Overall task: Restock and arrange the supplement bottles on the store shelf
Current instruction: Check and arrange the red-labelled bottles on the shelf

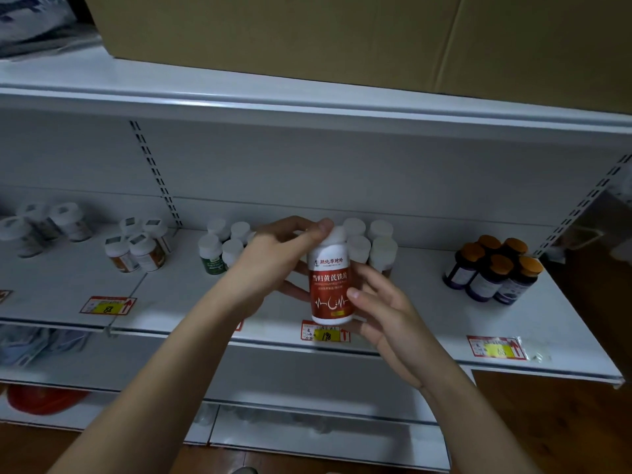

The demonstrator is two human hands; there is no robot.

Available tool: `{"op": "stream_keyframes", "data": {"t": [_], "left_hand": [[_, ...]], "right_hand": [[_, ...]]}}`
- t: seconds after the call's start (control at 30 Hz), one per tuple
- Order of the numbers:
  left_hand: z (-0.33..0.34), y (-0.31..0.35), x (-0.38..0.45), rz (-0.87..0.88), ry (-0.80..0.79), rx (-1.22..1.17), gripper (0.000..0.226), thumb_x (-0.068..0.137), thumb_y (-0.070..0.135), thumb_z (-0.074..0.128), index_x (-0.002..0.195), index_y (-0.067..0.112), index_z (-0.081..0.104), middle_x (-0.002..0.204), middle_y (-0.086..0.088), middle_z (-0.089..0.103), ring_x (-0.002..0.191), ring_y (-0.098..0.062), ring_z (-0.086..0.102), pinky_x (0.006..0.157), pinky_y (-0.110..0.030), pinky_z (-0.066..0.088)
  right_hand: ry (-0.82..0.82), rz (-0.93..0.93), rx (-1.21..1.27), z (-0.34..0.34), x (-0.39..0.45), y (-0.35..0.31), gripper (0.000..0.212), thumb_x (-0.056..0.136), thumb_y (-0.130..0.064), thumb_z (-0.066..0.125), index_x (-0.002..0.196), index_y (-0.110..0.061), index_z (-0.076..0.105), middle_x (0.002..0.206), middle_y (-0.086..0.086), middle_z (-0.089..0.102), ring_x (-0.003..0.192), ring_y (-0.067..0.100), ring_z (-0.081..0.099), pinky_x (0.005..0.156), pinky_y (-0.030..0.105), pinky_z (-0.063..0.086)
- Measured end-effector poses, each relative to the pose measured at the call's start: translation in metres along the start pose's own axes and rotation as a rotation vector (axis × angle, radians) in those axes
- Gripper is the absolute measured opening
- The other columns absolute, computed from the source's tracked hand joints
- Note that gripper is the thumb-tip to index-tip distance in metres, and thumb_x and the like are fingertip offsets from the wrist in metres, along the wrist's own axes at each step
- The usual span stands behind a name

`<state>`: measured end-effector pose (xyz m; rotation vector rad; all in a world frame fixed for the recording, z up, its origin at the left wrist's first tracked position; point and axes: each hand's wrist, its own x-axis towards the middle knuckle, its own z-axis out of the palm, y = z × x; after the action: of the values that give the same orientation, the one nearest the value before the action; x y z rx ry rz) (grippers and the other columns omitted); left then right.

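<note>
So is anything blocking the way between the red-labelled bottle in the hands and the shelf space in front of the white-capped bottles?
Nothing visible. The red-labelled white-capped bottle is held just before the white-capped bottle cluster; the white shelf beneath it looks bare.

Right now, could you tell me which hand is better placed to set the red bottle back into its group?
Left. The left hand wraps the red bottle near its cap, beside the white-capped group; the right hand only pinches its lower side.
</note>
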<state>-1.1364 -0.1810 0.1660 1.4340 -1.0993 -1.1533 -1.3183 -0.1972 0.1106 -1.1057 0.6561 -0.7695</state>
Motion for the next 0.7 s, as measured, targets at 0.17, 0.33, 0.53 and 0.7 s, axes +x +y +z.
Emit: {"op": "stream_keyframes", "data": {"t": [0.17, 0.33, 0.53, 0.7], "left_hand": [[0.008, -0.004, -0.009, 0.042, 0.014, 0.012, 0.055, 0.067, 0.049, 0.074, 0.11, 0.017, 0.066, 0.102, -0.007, 0.07, 0.088, -0.016, 0.073, 0.061, -0.04, 0.061], [0.021, -0.013, -0.015, 0.081, 0.079, 0.026, 0.066, 0.059, 0.042, 0.084, 0.113, 0.013, 0.06, 0.106, -0.007, 0.069, 0.085, -0.017, 0.074, 0.068, -0.037, 0.063], [0.021, -0.009, -0.014, 0.109, 0.039, 0.05, 0.057, 0.063, 0.044, 0.082, 0.113, 0.022, 0.069, 0.103, -0.008, 0.07, 0.087, -0.021, 0.074, 0.072, -0.04, 0.063], [0.021, -0.005, -0.011, 0.108, 0.107, -0.008, 0.043, 0.078, 0.026, 0.081, 0.116, 0.019, 0.062, 0.104, -0.007, 0.07, 0.083, -0.015, 0.074, 0.069, -0.03, 0.062]], "right_hand": [[0.046, -0.044, 0.071, -0.002, -0.008, 0.003, 0.046, 0.084, -0.017, 0.06, 0.13, -0.016, 0.057, 0.118, 0.003, 0.072, 0.11, 0.022, 0.069, 0.084, 0.034, 0.059], [0.141, -0.171, -0.059, -0.003, -0.01, 0.004, 0.049, 0.076, -0.02, 0.08, 0.121, -0.02, 0.062, 0.115, 0.004, 0.072, 0.11, 0.02, 0.067, 0.093, 0.033, 0.055], [0.183, -0.212, -0.095, 0.001, -0.007, 0.004, 0.054, 0.074, -0.029, 0.076, 0.125, -0.021, 0.06, 0.119, 0.0, 0.071, 0.112, 0.014, 0.065, 0.088, 0.024, 0.054], [0.06, -0.068, 0.12, -0.003, -0.007, -0.005, 0.046, 0.087, -0.025, 0.053, 0.13, -0.009, 0.059, 0.122, 0.014, 0.069, 0.114, 0.026, 0.066, 0.096, 0.036, 0.055]]}}
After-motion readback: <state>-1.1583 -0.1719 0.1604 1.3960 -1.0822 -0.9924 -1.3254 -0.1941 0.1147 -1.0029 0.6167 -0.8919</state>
